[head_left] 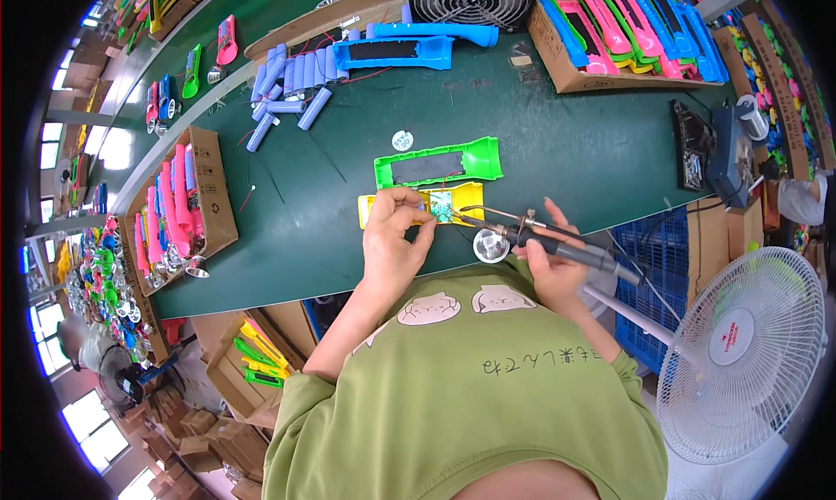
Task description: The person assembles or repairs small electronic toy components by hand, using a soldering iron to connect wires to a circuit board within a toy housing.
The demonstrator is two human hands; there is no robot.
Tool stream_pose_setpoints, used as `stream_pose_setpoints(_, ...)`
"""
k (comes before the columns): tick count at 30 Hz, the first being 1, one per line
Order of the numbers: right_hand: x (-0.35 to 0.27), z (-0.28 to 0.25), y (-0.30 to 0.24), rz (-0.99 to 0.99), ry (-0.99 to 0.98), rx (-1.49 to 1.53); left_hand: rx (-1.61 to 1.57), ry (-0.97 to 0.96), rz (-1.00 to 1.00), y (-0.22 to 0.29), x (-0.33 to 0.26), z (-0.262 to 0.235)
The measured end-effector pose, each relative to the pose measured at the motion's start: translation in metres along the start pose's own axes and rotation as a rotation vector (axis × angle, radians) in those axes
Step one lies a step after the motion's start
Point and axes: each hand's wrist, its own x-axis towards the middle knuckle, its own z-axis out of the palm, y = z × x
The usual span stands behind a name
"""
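Head view: soldering iron (557, 243) lengthwise left-right, tip leftward toward yellow casing (383, 206)

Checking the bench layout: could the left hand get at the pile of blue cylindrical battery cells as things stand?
Probably yes. The left hand pinches at the yellow plastic shell, and only open green tabletop lies between it and the blue cylindrical battery cells, though far forward.

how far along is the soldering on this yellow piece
Done: the small circuit board already sits in the yellow shell, which lies against the green shell. In hand: the left hand pinches at the board while the right hand aims the soldering iron at it. Left: the loose blue battery cells and blue shells lie untouched further back.
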Motion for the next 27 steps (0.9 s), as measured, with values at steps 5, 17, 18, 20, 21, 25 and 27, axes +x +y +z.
stream_pose_setpoints(5, 0.006, 0.007, 0.001, 0.286, 0.092, 0.215, 0.032, 0.004, -0.004, 0.002, 0.001, 0.001)
stream_pose_setpoints(17, 0.007, 0.019, 0.009, 0.190, 0.084, 0.256, 0.056, -0.024, -0.021, 0.001, 0.003, 0.000)
stream_pose_setpoints(18, 0.006, 0.019, 0.011, 0.186, 0.073, 0.242, 0.049, -0.024, -0.018, 0.000, 0.003, 0.001)
stream_pose_setpoints(20, 0.006, 0.018, 0.012, 0.183, 0.062, 0.228, 0.056, -0.021, -0.015, 0.002, 0.004, 0.000)
stream_pose_setpoints(21, 0.006, 0.018, 0.012, 0.187, 0.058, 0.217, 0.062, -0.018, -0.012, 0.002, 0.004, 0.000)
stream_pose_setpoints(25, 0.005, 0.019, 0.015, 0.175, 0.056, 0.229, 0.075, -0.021, -0.007, 0.001, 0.005, 0.000)
stream_pose_setpoints(27, 0.005, 0.016, 0.016, 0.141, 0.029, 0.156, 0.075, -0.024, 0.001, 0.001, 0.006, 0.000)
